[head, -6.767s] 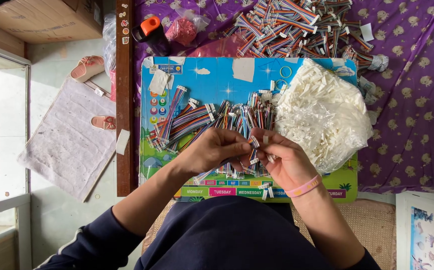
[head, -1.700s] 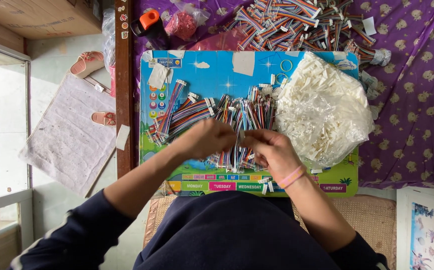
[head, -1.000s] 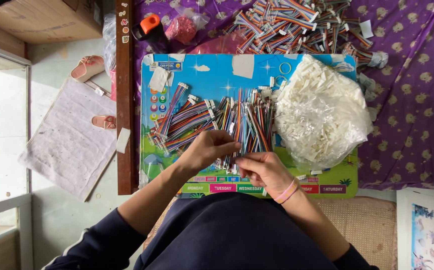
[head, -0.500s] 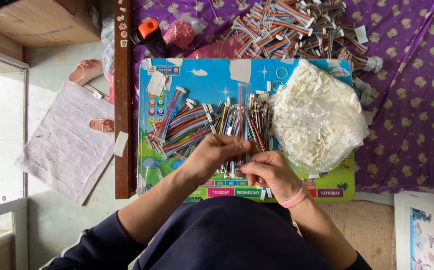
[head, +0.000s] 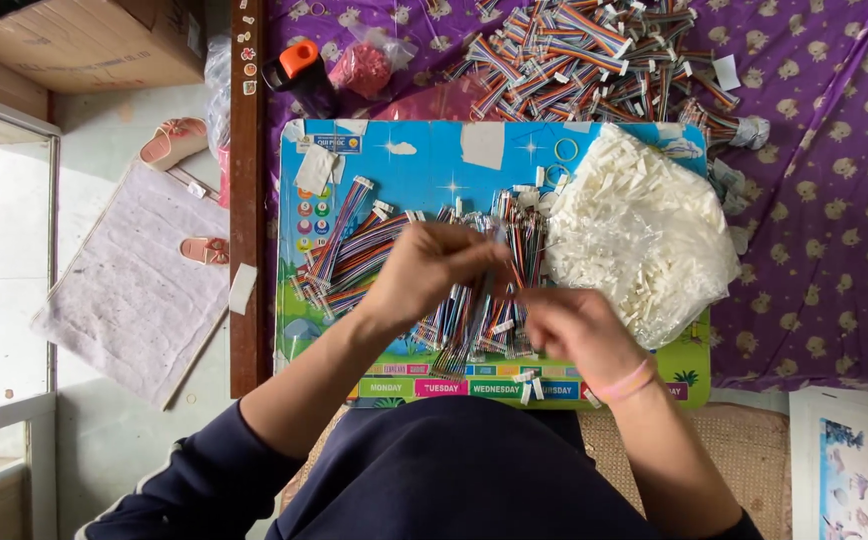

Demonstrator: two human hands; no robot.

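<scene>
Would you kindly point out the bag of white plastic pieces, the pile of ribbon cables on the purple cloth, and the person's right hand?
bag of white plastic pieces (head: 639,230), head view, middle of the clear bag.
pile of ribbon cables (head: 584,50), head view, centre of the heap.
right hand (head: 574,335), head view, back of the hand.

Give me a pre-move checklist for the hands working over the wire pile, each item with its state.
1. Left hand over the rainbow ribbon cables on the blue board: ok.
2. Right hand beside it, close enough to work together: ok.
3. What the fingers pinch: cannot tell, blurred.
4. Bag of white connector housings within reach, right of the cables: ok.
5. Sorted cable bundle lying apart at the left: ok.
6. Loose white connectors at the board's near edge: not ok, near the rim.
</scene>
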